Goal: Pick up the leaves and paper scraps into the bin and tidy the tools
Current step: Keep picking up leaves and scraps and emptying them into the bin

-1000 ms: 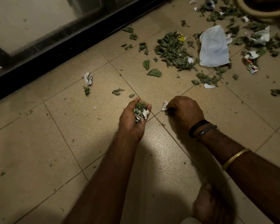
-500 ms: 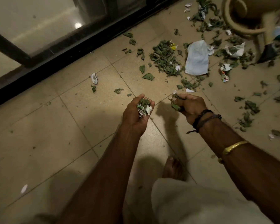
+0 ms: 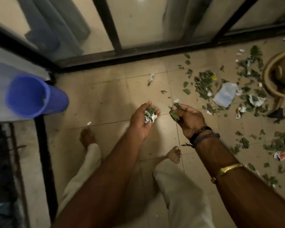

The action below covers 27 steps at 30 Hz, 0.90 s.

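My left hand (image 3: 142, 119) is palm up, its fingers curled round a clump of green leaves and white paper scraps (image 3: 150, 114). My right hand (image 3: 187, 118) is beside it, also palm up, its fingers curled round several green leaves (image 3: 174, 112). Both hands are raised above the tiled floor. A blue bin (image 3: 34, 96) stands at the left, its mouth open towards me. More leaves (image 3: 204, 84) and a pale sheet of paper (image 3: 224, 94) lie scattered on the floor at the right.
A tan watering can (image 3: 273, 79) stands at the right edge among the litter. A black-framed glass door (image 3: 122, 55) runs along the far side. My bare feet (image 3: 87, 137) are on the tiles below my hands. A small white scrap (image 3: 89, 123) lies near the left foot.
My right hand has lifted off the floor with leaves in it. The view has risen and swung left, bringing the blue bin into sight. My left hand still holds its clump.
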Each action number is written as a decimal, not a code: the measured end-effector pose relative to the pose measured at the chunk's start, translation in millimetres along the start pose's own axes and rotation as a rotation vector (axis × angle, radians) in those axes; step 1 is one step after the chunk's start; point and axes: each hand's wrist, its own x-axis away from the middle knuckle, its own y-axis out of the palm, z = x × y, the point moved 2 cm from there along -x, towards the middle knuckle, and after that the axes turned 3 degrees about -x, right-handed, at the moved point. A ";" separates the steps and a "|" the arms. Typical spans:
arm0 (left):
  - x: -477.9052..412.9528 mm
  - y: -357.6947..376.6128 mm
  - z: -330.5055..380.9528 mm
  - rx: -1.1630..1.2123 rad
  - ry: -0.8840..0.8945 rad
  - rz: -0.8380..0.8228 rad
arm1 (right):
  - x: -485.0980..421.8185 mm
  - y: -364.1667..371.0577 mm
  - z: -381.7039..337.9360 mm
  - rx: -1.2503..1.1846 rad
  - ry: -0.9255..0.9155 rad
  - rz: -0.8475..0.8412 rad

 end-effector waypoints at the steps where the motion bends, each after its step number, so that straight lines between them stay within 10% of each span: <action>1: 5.9 -10.3 16.8 0.022 0.014 0.017 | 7.8 21.0 3.5 0.008 0.016 -0.023; 27: -49.3 -369.1 472.8 -0.052 0.212 0.429 | 13.5 595.8 278.8 0.408 0.280 -0.300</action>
